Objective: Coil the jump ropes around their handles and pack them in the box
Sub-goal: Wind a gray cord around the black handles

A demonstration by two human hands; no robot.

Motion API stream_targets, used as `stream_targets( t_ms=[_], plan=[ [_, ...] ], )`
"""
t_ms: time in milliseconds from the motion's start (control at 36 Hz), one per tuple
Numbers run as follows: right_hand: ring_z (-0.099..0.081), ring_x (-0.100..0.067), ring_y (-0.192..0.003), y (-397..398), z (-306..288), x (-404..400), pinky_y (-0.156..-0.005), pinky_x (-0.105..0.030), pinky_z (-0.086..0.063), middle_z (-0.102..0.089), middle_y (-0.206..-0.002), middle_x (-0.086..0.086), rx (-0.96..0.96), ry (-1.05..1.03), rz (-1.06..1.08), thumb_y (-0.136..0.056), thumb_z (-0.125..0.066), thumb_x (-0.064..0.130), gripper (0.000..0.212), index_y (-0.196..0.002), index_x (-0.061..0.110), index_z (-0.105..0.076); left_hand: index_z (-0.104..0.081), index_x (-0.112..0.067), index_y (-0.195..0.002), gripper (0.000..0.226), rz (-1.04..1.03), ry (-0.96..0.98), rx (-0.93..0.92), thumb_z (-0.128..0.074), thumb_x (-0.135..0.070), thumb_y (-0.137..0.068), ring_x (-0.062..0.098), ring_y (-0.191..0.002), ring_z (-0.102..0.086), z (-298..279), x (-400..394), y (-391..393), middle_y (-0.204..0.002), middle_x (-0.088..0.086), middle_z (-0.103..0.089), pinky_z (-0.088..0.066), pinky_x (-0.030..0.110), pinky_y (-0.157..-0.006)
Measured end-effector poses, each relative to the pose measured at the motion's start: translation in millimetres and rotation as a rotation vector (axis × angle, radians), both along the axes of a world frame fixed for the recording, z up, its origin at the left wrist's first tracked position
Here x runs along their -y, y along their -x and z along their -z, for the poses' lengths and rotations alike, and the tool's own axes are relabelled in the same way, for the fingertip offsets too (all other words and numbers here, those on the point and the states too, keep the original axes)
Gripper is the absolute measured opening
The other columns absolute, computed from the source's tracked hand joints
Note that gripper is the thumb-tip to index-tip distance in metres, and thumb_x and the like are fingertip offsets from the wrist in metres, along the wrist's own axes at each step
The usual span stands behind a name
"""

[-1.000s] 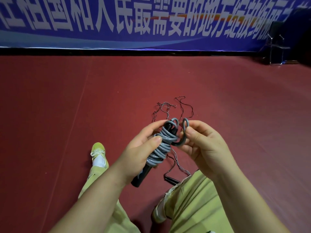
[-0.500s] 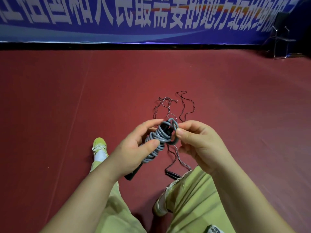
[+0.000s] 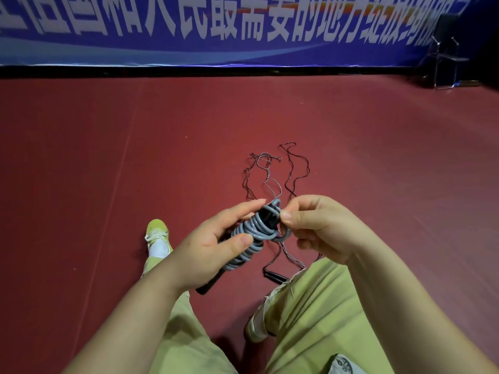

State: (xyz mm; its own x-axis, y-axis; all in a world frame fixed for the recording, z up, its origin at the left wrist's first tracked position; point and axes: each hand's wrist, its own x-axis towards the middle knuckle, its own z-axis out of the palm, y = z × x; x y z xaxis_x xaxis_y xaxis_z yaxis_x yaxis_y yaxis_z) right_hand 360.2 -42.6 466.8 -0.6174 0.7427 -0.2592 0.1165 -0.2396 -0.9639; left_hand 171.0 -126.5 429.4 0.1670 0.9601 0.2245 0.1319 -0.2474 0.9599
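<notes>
A grey jump rope is wound in many turns around its black handles, whose lower end sticks out below my palm. My left hand grips this bundle around the middle. My right hand pinches the rope's last loop at the top right of the coil, thumb and forefinger closed on it. On the floor beyond lie thin, dark, wavy jump ropes, loose and tangled, with a black handle near my right knee. No box is in view.
The floor is dark red matting. A blue banner with white characters runs along the far wall. A metal chair frame stands at the far right. My green trousers and my yellow-green shoe fill the lower view.
My right hand has pulled the grey rope's end loop down tighter against the coil. The bundle has tilted a little flatter in my left hand. The ropes on the floor have not moved.
</notes>
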Motion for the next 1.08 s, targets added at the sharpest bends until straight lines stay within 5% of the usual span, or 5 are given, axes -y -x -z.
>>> stream_targets(
  t_ms=[333,500,694,889,1083],
  plan=[
    [-0.037,-0.01,-0.053,8.0,14.9,6.8,-0.042,-0.018,-0.038,-0.05,-0.072,-0.006,-0.125,0.054,0.064,-0.07,-0.077,0.024,0.013,-0.082,0.017,-0.076,-0.053,-0.057,-0.12,0.043,0.046,0.048,0.027,-0.055,-0.037,-0.081,0.008,-0.122,-0.053,1.1,0.8,2.7,-0.125,-0.015,-0.06,-0.041,0.023,-0.1],
    [-0.038,-0.01,-0.055,6.6,27.2,6.4,-0.041,-0.018,-0.04,-0.055,-0.073,-0.003,-0.209,0.092,-0.032,-0.041,-0.092,0.052,0.059,-0.085,0.017,-0.077,-0.053,-0.054,-0.122,0.044,0.087,0.086,-0.004,-0.057,-0.037,-0.081,0.012,-0.125,-0.052,2.1,3.2,6.9,-0.13,-0.007,-0.058,-0.041,0.026,-0.103],
    [-0.047,-0.009,-0.056,-2.3,33.0,3.4,-0.046,-0.019,-0.046,-0.057,-0.079,-0.007,-0.212,0.163,-0.132,-0.038,-0.095,0.049,0.059,-0.086,0.018,-0.077,-0.051,-0.052,-0.126,0.046,0.15,0.083,-0.139,-0.055,-0.036,-0.084,0.004,-0.127,-0.048,-4.9,4.3,9.4,-0.132,-0.017,-0.056,-0.036,0.025,-0.107],
    [-0.061,-0.013,-0.062,-2.6,29.9,1.9,-0.046,-0.02,-0.048,-0.065,-0.089,-0.01,-0.339,0.199,-0.146,-0.049,-0.093,0.044,0.07,-0.104,0.009,-0.069,-0.057,-0.04,-0.124,0.039,0.089,0.108,0.129,-0.051,-0.033,-0.086,0.009,-0.111,-0.06,-0.4,2.4,-1.7,-0.116,-0.01,-0.065,-0.044,0.021,-0.092],
    [-0.054,-0.012,-0.051,-9.3,28.2,-3.4,-0.045,-0.019,-0.042,-0.056,-0.064,-0.002,-0.339,0.195,-0.168,-0.046,-0.095,0.042,0.046,-0.071,0.019,-0.064,-0.062,-0.034,-0.122,0.045,0.182,0.186,0.332,-0.066,-0.051,-0.081,0.012,-0.099,-0.066,2.6,-5.3,-10.5,-0.108,-0.006,-0.068,-0.05,0.021,-0.081]
  ],
)
